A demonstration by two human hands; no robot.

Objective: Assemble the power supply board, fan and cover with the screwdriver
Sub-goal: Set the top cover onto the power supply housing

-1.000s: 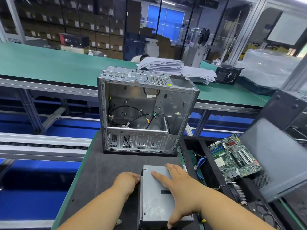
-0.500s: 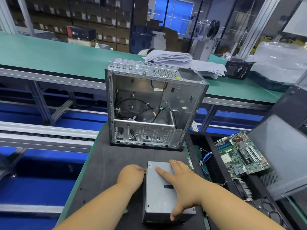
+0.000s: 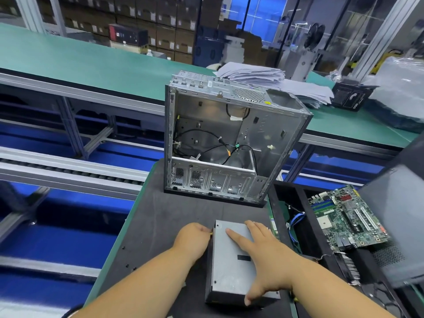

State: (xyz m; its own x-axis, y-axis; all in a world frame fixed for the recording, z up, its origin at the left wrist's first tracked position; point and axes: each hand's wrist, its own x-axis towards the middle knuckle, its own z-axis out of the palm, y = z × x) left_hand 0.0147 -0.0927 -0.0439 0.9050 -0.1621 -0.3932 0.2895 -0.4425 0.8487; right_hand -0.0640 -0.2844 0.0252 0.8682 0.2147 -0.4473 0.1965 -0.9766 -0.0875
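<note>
Steadying the power supply box [image 3: 234, 260] at lower centre of the counter [image 3: 160, 226]: left hand [image 3: 192, 237] is curling against its left edge, fingers hidden; right hand [image 3: 263, 253] is pressing spread fingers flat on top. Lifting it level toward the open case [image 3: 229, 138] above seems wise.

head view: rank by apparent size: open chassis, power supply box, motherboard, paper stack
Largest to smallest, as seen:
1. open chassis
2. power supply box, though it is nearest the camera, which inflates it
3. paper stack and motherboard: look alike, and the stack is farther off and partly hidden, so unranked.
</note>
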